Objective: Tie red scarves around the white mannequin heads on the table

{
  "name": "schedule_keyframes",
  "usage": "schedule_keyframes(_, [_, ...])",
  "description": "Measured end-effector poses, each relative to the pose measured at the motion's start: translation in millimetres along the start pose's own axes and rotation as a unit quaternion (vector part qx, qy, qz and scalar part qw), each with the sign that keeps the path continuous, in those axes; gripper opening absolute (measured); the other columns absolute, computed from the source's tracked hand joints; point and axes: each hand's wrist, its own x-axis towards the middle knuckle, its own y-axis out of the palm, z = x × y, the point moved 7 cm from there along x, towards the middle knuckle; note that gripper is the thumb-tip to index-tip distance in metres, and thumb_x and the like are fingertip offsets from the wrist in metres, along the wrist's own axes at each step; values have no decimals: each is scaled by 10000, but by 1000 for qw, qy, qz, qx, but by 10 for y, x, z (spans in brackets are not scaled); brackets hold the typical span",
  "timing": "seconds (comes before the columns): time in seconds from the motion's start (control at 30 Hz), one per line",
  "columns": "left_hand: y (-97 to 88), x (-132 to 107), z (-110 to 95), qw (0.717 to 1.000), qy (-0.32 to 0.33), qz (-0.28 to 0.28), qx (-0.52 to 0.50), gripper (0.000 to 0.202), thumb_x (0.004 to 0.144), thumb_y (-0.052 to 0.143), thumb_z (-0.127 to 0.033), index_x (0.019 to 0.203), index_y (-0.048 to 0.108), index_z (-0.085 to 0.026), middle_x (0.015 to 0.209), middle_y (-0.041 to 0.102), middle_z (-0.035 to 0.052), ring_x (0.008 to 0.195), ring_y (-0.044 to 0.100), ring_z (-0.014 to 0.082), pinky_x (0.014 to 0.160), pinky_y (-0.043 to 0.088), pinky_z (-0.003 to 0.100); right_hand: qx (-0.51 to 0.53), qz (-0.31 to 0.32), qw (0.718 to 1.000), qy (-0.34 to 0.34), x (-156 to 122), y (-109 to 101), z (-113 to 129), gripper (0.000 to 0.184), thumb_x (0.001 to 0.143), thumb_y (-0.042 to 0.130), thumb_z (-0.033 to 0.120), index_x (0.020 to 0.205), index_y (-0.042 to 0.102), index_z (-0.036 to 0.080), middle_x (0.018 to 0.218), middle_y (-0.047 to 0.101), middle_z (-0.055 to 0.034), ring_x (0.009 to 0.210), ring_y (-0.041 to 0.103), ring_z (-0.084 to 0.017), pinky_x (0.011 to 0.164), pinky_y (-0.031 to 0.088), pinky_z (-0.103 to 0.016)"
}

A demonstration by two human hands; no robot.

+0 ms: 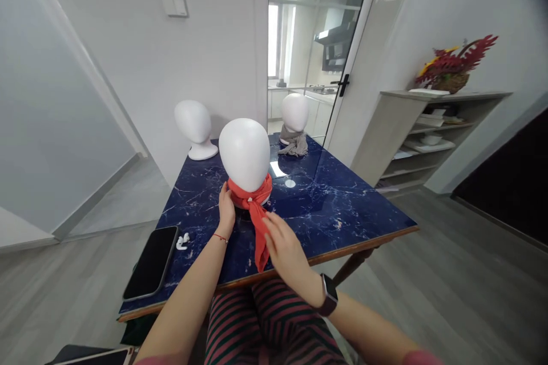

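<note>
Left hand [225, 208] cupped loosely against the red scarf [252, 197] knotted round the neck of a white mannequin head [245, 151], standing near the tabletop's [342, 205] front edge. Right hand [285, 248], fingers extended, touches the scarf's hanging tail; pinch cannot be told. Phone [152, 262] at front-left corner, two more heads along the far edge

Base of near mannequin head [245, 154] hidden behind red scarf [257, 205] and left hand [225, 210]; small white item [182, 241] beside phone [152, 262] too small to identify; both forearms cut at near edge.
</note>
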Motion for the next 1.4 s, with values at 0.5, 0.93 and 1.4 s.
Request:
schedule_keyframes(0.5, [14, 40, -36, 996, 47, 63, 49, 451, 875, 421, -378, 1302, 480, -242, 1424, 424, 43, 1329, 352, 219, 1122, 221, 409, 5, 45, 982, 184, 1159, 788, -1410, 268, 866, 364, 104, 921, 627, 104, 1030, 618, -178, 979, 540, -247, 860, 420, -392])
schedule_keyframes(0.93, [117, -91, -244, 975, 126, 121, 134, 532, 867, 432, -492, 1340, 436, -248, 1414, 429, 67, 1322, 337, 230, 1119, 200, 417, 391, -37, 862, 320, 1109, 955, -1671, 343, 856, 371, 378, 1107, 486, 175, 804, 681, -38, 577, 615, -155, 535, 502, -289])
schedule_keyframes(1.4, [255, -135, -156, 948, 152, 174, 220, 488, 885, 397, -455, 1324, 413, -240, 1325, 479, 96, 1206, 471, 230, 1033, 363, 447, 317, -271, 825, 381, 1055, -392, -3472, 292, 719, 565, 377, 803, 618, 102, 741, 658, -58, 682, 578, -147, 651, 472, -257])
